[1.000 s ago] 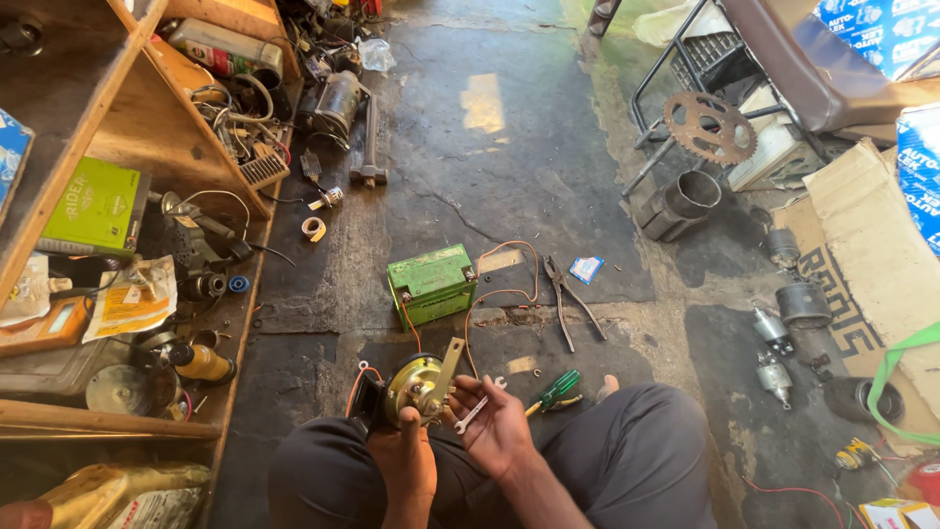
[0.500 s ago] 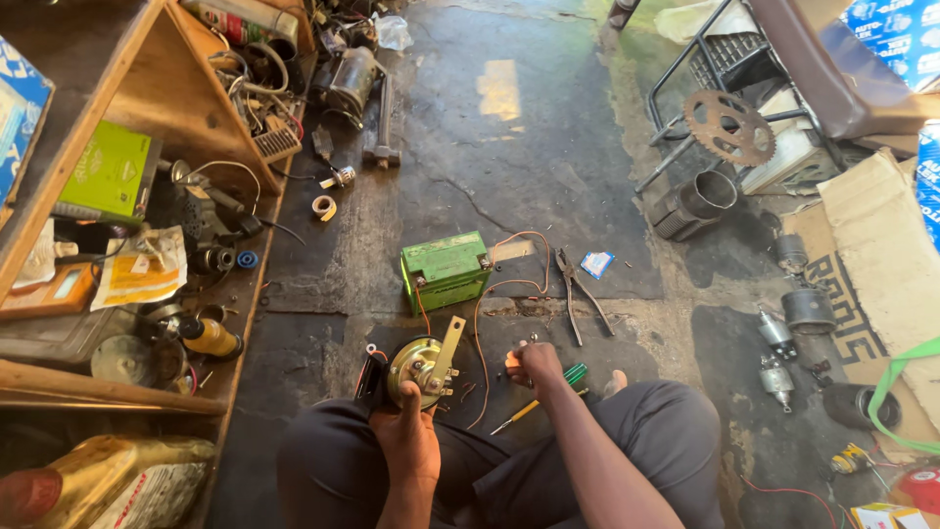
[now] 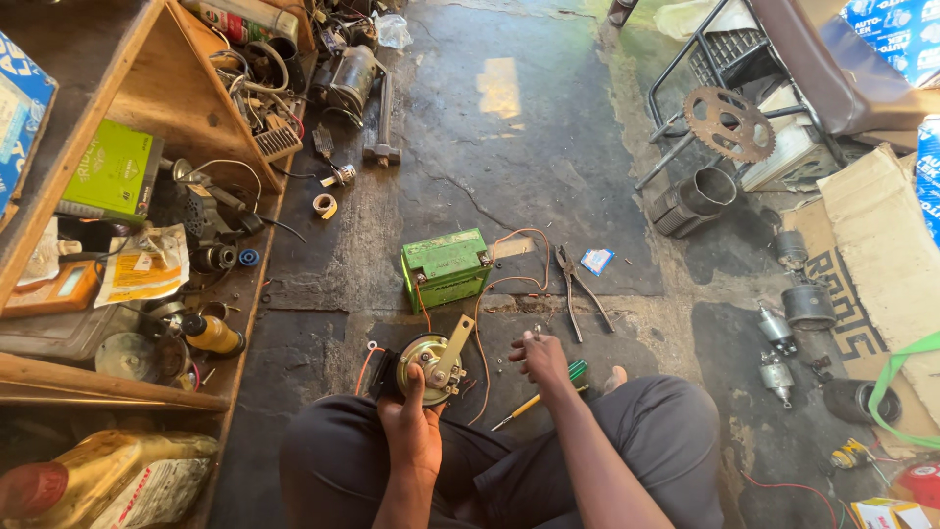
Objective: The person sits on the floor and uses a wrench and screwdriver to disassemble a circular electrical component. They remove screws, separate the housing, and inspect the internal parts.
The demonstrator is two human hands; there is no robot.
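Note:
My left hand [image 3: 413, 423] grips a round metal horn [image 3: 431, 359] with a brass-coloured bracket sticking up from it, held above my lap. Orange wires run from the horn to a small green battery [image 3: 446, 265] on the floor just ahead. My right hand [image 3: 540, 355] hovers low over the floor to the right of the horn, fingers pinched on a small metal piece [image 3: 536, 333] that is too small to identify. A screwdriver with a green and yellow handle [image 3: 541, 394] lies under that hand. Dark pliers [image 3: 578, 285] lie to the right of the battery.
A wooden shelf [image 3: 117, 382] on the left holds boxes, bottles and parts. A starter motor [image 3: 351, 78] and tape roll [image 3: 324, 206] lie ahead. A sprocket [image 3: 728, 123], metal frame, cylinder sleeve [image 3: 703, 193], cardboard [image 3: 871, 245] and small motors [image 3: 805, 304] crowd the right.
My right hand left the horn, moved right and forward toward the floor, and now pinches a small metal piece. The left hand keeps holding the horn.

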